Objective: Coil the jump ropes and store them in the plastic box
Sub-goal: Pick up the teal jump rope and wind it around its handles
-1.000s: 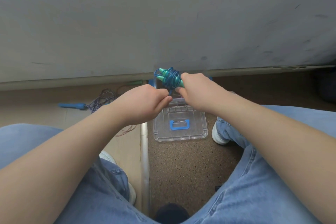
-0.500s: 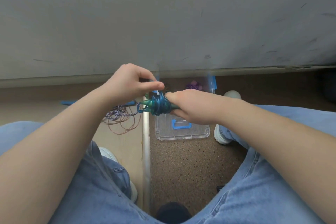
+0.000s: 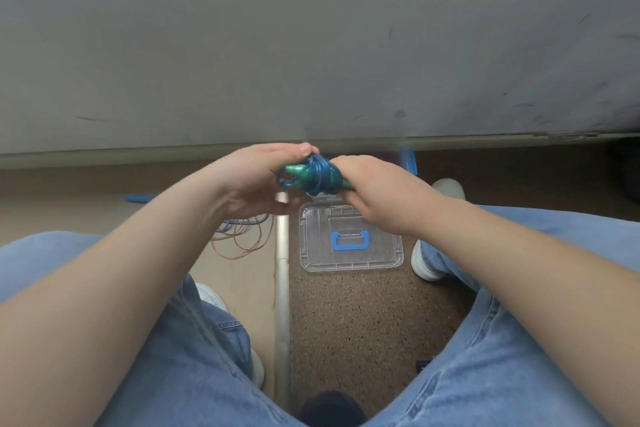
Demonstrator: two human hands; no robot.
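A blue jump rope (image 3: 317, 175) is wound in a tight bundle round its green handles, held in the air between both hands. My right hand (image 3: 372, 194) grips the bundle's right end. My left hand (image 3: 254, 180) holds the left side, thumb on top of the coil and fingers cupped beneath. Below the hands, the clear plastic lid (image 3: 349, 239) with a blue handle lies flat on the brown floor. The box itself is mostly hidden behind my hands; only a blue edge (image 3: 408, 163) shows.
Another loose rope (image 3: 242, 232), thin reddish cord with a braided blue part, lies on the tan floor at left, its blue handle (image 3: 138, 198) further left. A metal floor strip (image 3: 282, 288) runs between my knees. A grey wall stands ahead. My white shoes flank the lid.
The bundle has moved slightly up and right. My left hand dropped from above the coil to cup its left side, thumb on top. The right hand keeps its grip.
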